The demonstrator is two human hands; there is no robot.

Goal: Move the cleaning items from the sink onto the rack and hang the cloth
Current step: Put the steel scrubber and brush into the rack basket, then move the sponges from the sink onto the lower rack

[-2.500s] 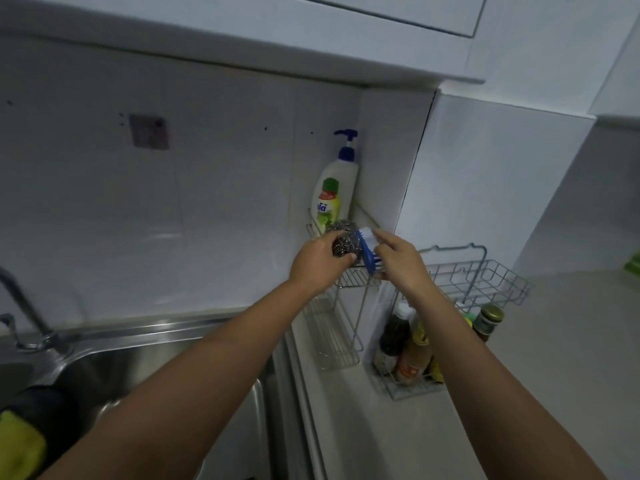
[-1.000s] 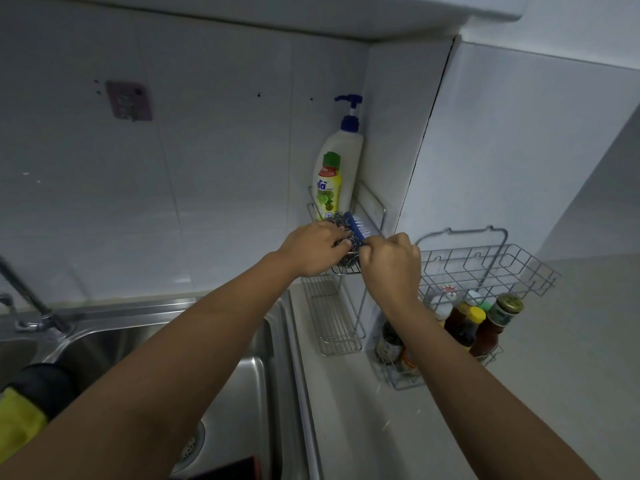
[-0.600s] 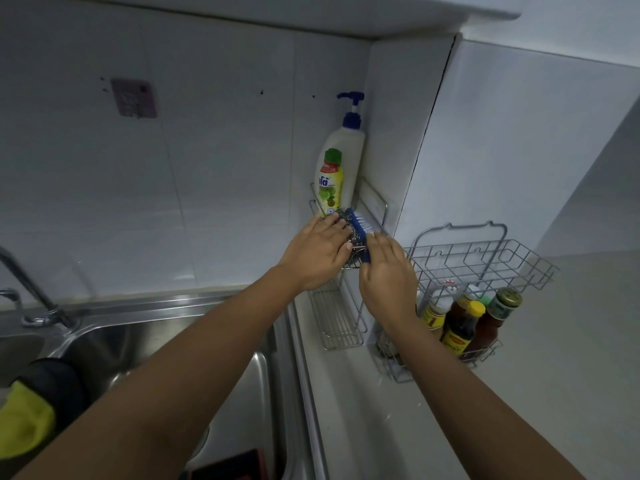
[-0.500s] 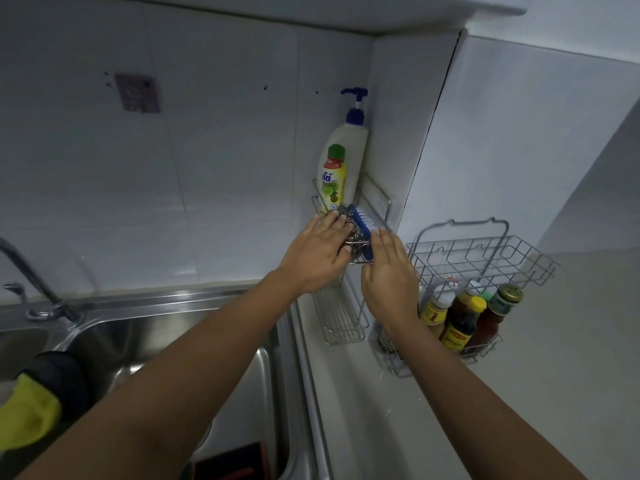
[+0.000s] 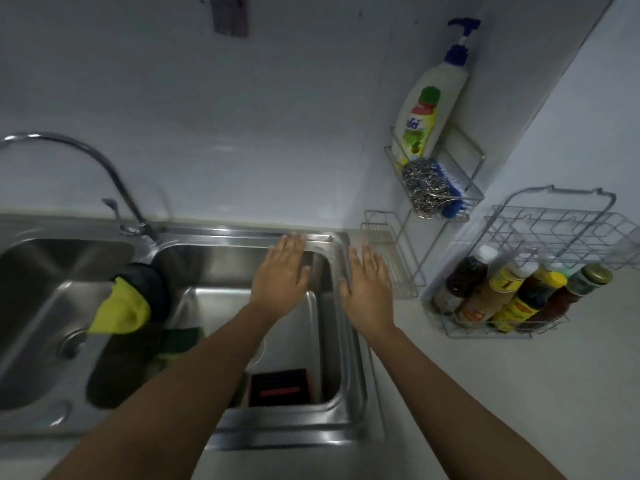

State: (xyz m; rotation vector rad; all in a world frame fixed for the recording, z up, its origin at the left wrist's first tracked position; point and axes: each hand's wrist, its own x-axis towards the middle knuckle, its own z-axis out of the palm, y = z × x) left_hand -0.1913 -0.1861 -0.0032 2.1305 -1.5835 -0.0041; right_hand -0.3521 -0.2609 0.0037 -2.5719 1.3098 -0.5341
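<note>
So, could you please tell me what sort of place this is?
Most likely a home kitchen: a steel double sink with a tap, dish soap on a wall rack, and sauce bottles on the counter.

I am standing in a home kitchen: a stainless double sink (image 5: 322, 420) with a curved tap (image 5: 104, 168) is sitting against white tiles, a corner rack (image 5: 474, 199) is holding dish soap (image 5: 433, 109), and sauce bottles (image 5: 512, 299) are crowding a wire basket (image 5: 561, 230) on the bench (image 5: 502, 393).
</note>
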